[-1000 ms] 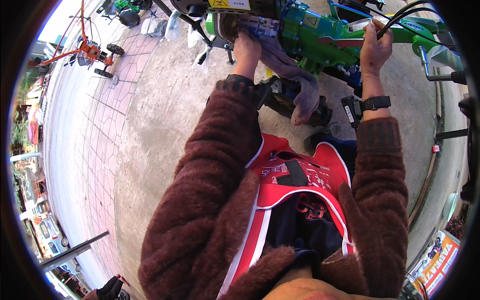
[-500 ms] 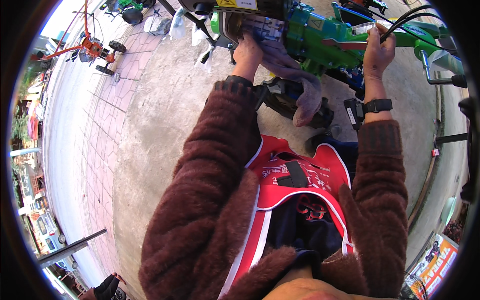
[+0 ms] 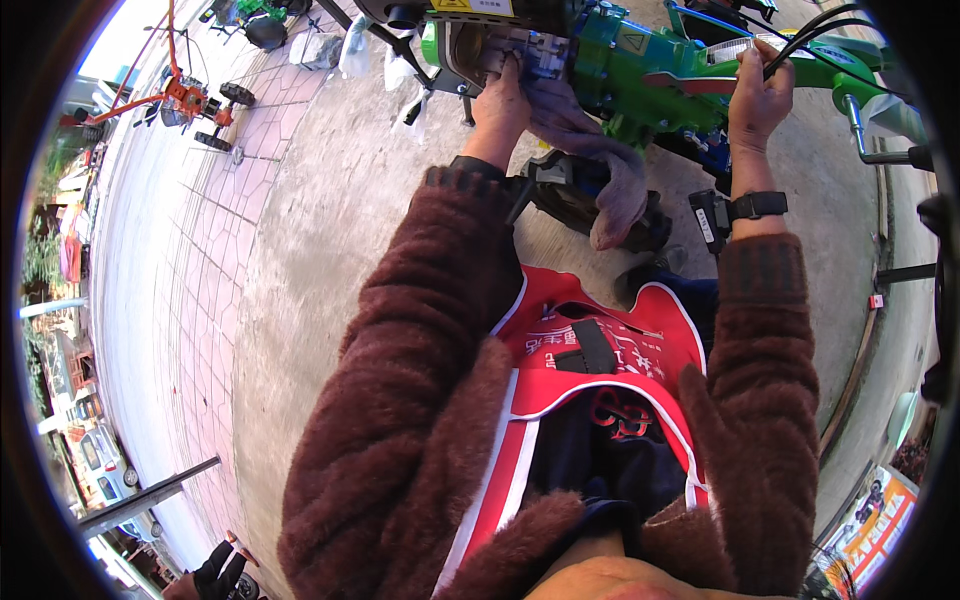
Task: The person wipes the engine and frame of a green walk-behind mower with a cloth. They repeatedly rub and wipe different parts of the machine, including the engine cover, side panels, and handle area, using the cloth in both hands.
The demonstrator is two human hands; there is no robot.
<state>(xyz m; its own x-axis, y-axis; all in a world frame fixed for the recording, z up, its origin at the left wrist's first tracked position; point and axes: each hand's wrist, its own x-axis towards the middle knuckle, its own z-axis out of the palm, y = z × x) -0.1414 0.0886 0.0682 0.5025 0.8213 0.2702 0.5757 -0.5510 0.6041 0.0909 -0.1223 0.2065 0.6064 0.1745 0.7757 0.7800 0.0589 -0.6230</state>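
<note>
A green walking tractor (image 3: 640, 95) with a silver metal engine part (image 3: 545, 55) stands at the top. My left hand (image 3: 500, 112) is at that metal part, its fingers bent and closed on a grey-purple rag (image 3: 610, 165). The rag's long end hangs over the machine, down past a black tyre (image 3: 560, 205). What lies under my left fingertips is partly hidden. Farther right, my right hand (image 3: 758, 100) is closed round black cables (image 3: 815, 40) beside the green handle beam (image 3: 840, 80).
Clear plastic bags (image 3: 355, 48) hang from a dark frame left of the engine. An orange machine (image 3: 185, 95) stands on the paving at far left, and another green machine (image 3: 262, 25) behind it. A metal lever (image 3: 855, 135) juts out at the right.
My left hand has shifted slightly down and right, baring more of the silver part. My right hand stays on the cables, and the rag has barely moved.
</note>
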